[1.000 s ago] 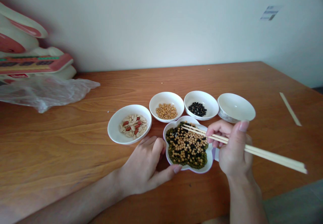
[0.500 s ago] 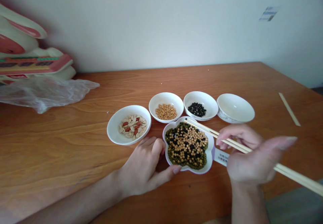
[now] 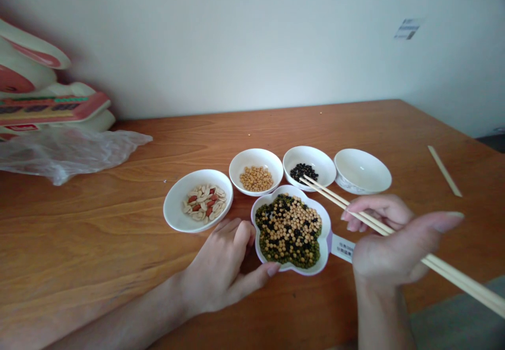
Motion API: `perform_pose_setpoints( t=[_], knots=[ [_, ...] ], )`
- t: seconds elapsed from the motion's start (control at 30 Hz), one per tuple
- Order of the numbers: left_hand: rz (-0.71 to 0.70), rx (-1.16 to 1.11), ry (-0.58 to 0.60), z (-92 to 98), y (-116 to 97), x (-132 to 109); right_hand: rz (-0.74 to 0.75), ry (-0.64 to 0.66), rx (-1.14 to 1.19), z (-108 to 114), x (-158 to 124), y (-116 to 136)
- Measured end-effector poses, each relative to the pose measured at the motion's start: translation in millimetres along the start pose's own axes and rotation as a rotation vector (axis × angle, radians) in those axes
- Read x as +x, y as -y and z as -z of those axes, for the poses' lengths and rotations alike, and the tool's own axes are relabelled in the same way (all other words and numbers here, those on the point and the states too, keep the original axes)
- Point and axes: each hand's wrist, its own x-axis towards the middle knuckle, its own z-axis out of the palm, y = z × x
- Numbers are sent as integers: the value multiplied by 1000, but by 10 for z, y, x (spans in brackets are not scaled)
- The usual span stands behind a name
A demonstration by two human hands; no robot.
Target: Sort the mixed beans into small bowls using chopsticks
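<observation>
A flower-shaped white dish (image 3: 325, 245) full of mixed green, yellow and black beans sits at the table's near edge. My left hand (image 3: 224, 268) curls against its left rim, thumb touching the front. My right hand (image 3: 389, 242) grips a pair of wooden chopsticks (image 3: 355, 210); their tips reach over the bowl of black beans (image 3: 310, 162). Behind the dish stand a bowl of peanuts (image 3: 197, 200), a bowl of yellow beans (image 3: 256, 166) and an empty white bowl (image 3: 362, 170).
A crumpled clear plastic bag (image 3: 67, 150) and a red-and-white object (image 3: 35, 98) lie at the far left. A single wooden stick (image 3: 444, 170) rests at the right. A white label (image 3: 342, 248) pokes out beside the dish. The wall is close behind the table.
My right hand pulled back to the right, and the chopstick tips lifted from the mixed dish and swung over to the black bean bowl. My left hand stayed at the dish.
</observation>
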Motion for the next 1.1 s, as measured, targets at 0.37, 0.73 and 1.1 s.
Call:
perform_pose_setpoints(
  t=[0.37,0.73,1.1],
  knots=[
    [-3,10,1,4,-8,19,16,107,-26,8,124,-177],
    [8,-1,-2,4,-8,17,25,387,-4,71,31,-145],
    [1,7,-7,-5,-11,7,16,542,-39,58,9,-199]
  ],
)
